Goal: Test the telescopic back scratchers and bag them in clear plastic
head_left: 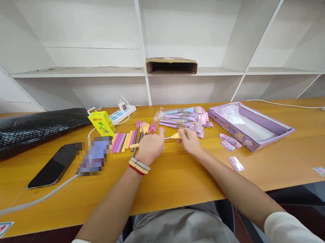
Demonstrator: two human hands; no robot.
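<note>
A yellow back scratcher (174,136) with a thin metal rod is stretched between my two hands above the table. My left hand (152,146) is closed around its handle side, and a yellow handle end pokes out to the left of the fist. At the other end, my right hand (190,141) pinches the yellow claw-shaped head, partly covering it. Just left of my left hand lies a row of purple, pink and yellow handles (121,142). Beside them are dark rods with pink and yellow claw heads (145,127).
Bagged back scratchers (181,118) are piled behind my hands. A purple open box (252,144) stands to the right, with small printed cards (236,164) near it. On the left are a black phone (53,166), a blurred-out screen, a yellow drink carton (102,124) and a power strip (123,114).
</note>
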